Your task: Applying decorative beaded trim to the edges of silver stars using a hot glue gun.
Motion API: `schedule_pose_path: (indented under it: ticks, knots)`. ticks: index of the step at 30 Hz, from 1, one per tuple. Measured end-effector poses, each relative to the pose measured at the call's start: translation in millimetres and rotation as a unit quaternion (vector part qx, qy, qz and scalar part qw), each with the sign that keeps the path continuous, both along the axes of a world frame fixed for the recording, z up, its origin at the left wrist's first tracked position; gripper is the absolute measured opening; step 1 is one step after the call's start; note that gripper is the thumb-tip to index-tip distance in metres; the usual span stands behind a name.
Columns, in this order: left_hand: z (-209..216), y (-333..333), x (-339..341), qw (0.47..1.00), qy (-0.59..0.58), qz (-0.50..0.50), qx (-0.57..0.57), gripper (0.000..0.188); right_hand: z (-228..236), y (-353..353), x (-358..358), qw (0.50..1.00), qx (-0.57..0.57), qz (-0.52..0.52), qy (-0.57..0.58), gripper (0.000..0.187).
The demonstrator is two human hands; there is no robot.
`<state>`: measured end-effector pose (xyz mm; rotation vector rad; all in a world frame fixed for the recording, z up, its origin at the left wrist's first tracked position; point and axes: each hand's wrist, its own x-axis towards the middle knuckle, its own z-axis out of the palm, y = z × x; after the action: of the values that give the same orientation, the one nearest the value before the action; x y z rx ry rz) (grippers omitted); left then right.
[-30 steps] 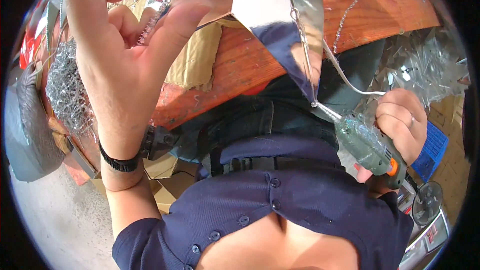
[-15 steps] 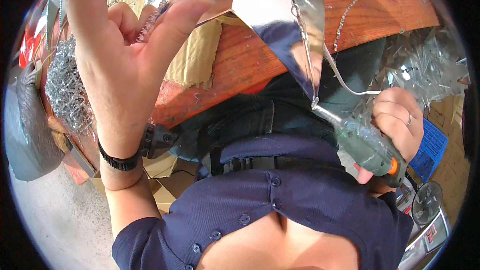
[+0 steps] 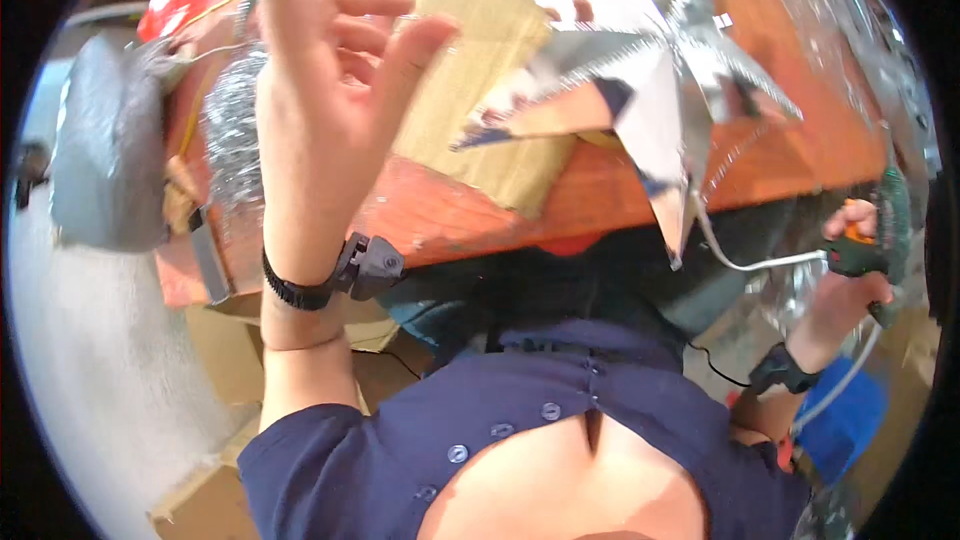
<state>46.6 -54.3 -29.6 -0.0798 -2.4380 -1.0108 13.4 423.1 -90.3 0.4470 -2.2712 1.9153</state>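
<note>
A shiny silver star [image 3: 648, 105] with beaded trim along its ridges lies on the red-orange wooden table [image 3: 440, 215], one point reaching past the near edge. My left hand [image 3: 335, 90] is raised over the left part of the table, fingers curved and apart, with nothing visible between them. It wears a black wristband. Far to the right, off the table's edge, my right hand [image 3: 855, 240] grips a dark green hot glue gun [image 3: 893, 230] with an orange trigger. The gun is held well apart from the star and looks partly blurred.
A piece of brown cardboard [image 3: 480, 70] lies under and beside the star. Silver tinsel-like trim [image 3: 235, 145] is heaped at the left, near a grey plastic-wrapped bundle [image 3: 110, 145]. A white cord [image 3: 765, 265] hangs near the glue gun. Cardboard boxes [image 3: 230, 355] stand below the table.
The glue gun has moved from the star's near tip away to the right. My left hand has opened and no longer shows the beaded strand. The view has shifted, showing more of the star.
</note>
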Motion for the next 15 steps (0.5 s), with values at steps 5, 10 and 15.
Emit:
schedule_pose_path:
  ticks: [5, 10, 15]
  knots:
    - [25.8, -80.4, 34.7, 0.973, 0.084, 0.215, -0.022, 0.021, 8.5, 64.3, -92.0, 0.979, 0.159, -0.024, 0.122, 0.058]
    - [11.4, -110.4, 57.7, 0.982, -0.013, 0.169, -0.081, 0.010, -15.7, 102.7, -149.4, 0.889, 0.438, -0.101, 0.087, 0.050]
    - [-11.6, -112.3, 43.6, 0.973, -0.100, 0.111, -0.176, 0.013, 8.4, 44.1, -179.2, 0.780, 0.569, 0.097, 0.242, 0.058]
